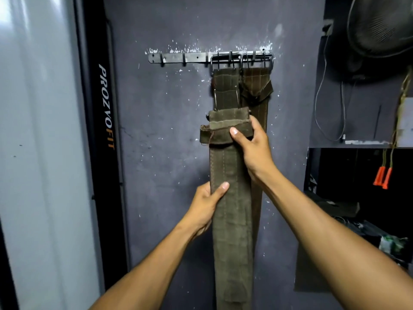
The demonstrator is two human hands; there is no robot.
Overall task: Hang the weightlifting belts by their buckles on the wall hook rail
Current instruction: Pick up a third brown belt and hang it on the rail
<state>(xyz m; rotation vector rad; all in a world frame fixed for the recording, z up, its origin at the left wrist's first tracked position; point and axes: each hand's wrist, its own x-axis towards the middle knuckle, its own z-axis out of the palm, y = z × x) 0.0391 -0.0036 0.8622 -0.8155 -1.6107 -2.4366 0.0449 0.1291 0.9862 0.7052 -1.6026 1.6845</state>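
Head view: below the metal wall hook rail, two olive canvas weightlifting belts hang, left hand and right hand each pinching the nearer belt's strap.

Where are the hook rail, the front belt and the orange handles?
hook rail [178,57]: head view, bare metal strip left of the buckles.
front belt [232,231]: head view, middle of the hanging strap.
orange handles [382,178]: head view, on the orange grips, right side.

Two olive belts hang by buckles at the right end of the hook rail. On the left belt, below the rail, right hand grips its loop; left hand grips lower.
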